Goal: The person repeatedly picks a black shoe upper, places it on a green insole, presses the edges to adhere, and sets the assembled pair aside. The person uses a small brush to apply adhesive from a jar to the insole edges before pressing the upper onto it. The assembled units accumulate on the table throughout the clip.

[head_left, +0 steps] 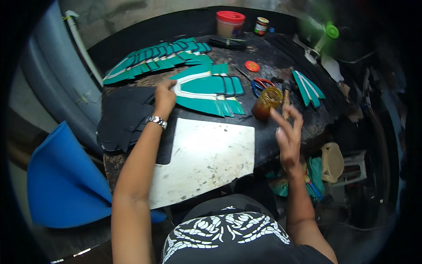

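Note:
My left hand (164, 97), with a metal watch on its wrist, rests fingers-down on the left tip of a fanned stack of teal pieces with white and black stripes (206, 90). My right hand (288, 132) is raised over the table's right edge and holds a thin brown brush handle (285, 104) between thumb and fingers. The brush points toward an open amber jar (267, 102) just left of it. A worn white board (206, 154) lies flat in front of me, between my two arms.
A longer row of teal pieces (154, 61) lies at the back left, a small teal stack (308, 88) at the right. Black cut sheets (125, 116) lie left of my hand. Scissors (259, 83), an orange lid (252, 66), a red-lidded tub (229, 23) and a green fan (327, 33) stand behind.

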The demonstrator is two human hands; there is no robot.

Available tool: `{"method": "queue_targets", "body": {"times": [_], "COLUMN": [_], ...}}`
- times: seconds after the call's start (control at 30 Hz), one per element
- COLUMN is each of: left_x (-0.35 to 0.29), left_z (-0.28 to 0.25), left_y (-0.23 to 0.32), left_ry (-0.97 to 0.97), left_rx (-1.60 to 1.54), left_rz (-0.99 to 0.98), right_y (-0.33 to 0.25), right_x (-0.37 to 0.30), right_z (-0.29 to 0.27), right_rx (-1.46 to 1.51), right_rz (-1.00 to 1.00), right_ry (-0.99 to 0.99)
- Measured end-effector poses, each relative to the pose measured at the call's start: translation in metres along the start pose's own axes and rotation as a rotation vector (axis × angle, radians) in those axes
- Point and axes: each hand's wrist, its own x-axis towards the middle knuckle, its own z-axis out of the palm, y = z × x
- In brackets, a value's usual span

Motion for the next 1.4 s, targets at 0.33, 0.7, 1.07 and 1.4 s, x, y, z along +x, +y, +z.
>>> {"method": "queue_targets", "body": {"times": [0.33, 0.7, 1.07, 1.4], "left_x": [0.022, 0.015, -0.037, -0.131], "left_z": [-0.126, -0.217, -0.261, -0.139], "left_y": [0.018, -0.090, 0.058, 0.033], "left_ry": [-0.030, -0.228, -0.091, -0.777], "left_rx": [0.366, 0.512, -0.765, -0.851], "left_rz": [0.078, -0.219, 0.333, -0.449], "right_y": [0.046, 0.024, -0.007, -0.021], "right_x": [0.122, 0.091, 0.024, -0.017], "right_z": [0.005, -0.035, -0.030, 0.017], "right_rx": [-0.601, -0.325, -0.605, 0.118], "right_rz": [0.102, 0.194, 0.012, 0.150], "right_ry": [-0.503, -0.176, -0.264, -0.157]}}
